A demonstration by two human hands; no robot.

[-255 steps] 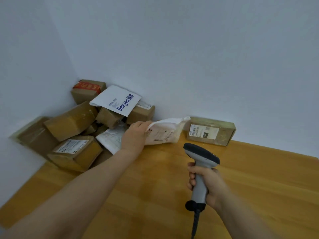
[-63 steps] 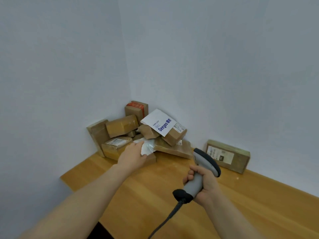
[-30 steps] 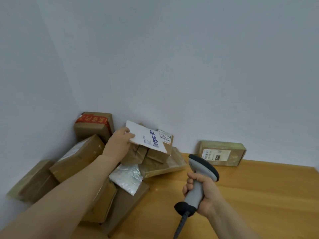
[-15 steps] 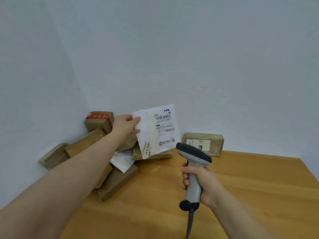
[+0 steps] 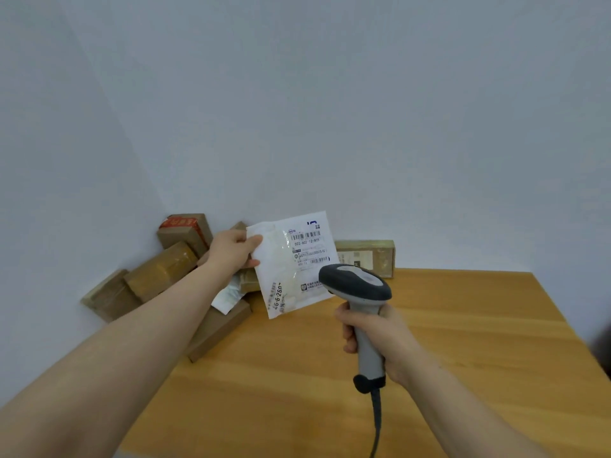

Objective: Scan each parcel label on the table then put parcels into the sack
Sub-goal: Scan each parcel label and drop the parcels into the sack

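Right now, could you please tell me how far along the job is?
Nothing looks finished; no sack is in view. In hand: the left hand pinches a white plastic mailer, label toward the grey handheld scanner in the right hand. Left: the brown cardboard box pile in the corner and a flat brown box by the wall, on the wooden table.

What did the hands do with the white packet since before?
The left hand took the white mailer off the pile of brown boxes, lifted it and turned it over, so its label now faces the scanner. The right hand still grips the scanner, aimed at the label. The pile and the flat box by the wall stayed put.
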